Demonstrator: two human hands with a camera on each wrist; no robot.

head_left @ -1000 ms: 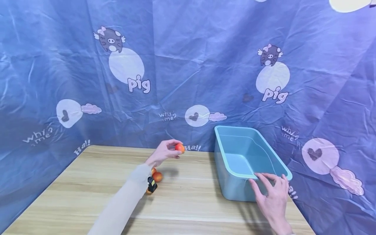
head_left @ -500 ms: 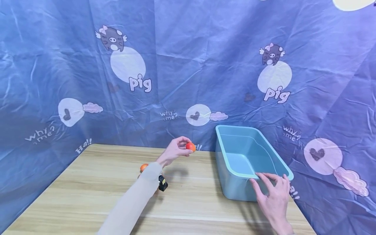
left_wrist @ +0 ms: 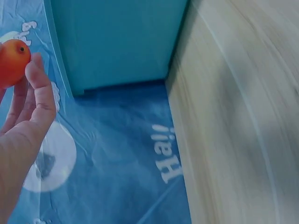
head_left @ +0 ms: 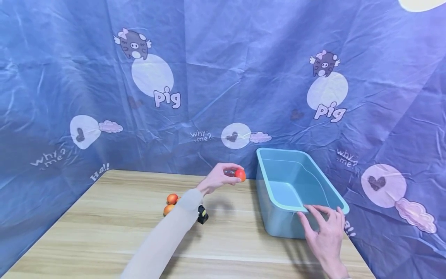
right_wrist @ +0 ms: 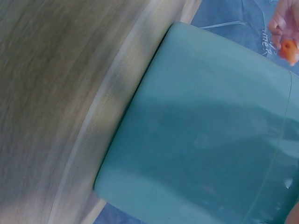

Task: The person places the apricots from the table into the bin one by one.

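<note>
Bright, soft light in the head view; dimmer wrist pictures.
Pale sheen spreads over the creased backdrop (head_left: pixel 216 85); diffuse shadows lie on the desk (head_left: pixel 104 217) beneath the left hand (head_left: pixel 216 178) and beside the bin (head_left: pixel 282 224). Both wrist views look soft and hazy, with a broad shadow across the bin in the right one.

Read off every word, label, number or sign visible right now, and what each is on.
"pig": twice, on the blue printed fabric backdrop.
"why? me?": three times in the head view, on the backdrop.
"Ha!!": on the backdrop, far left in the head view; also in the left wrist view.
"a!!": partly hidden, on the backdrop beside the light-blue plastic bin.
Unreadable: the yellow label on the black wrist device, too small.
</note>
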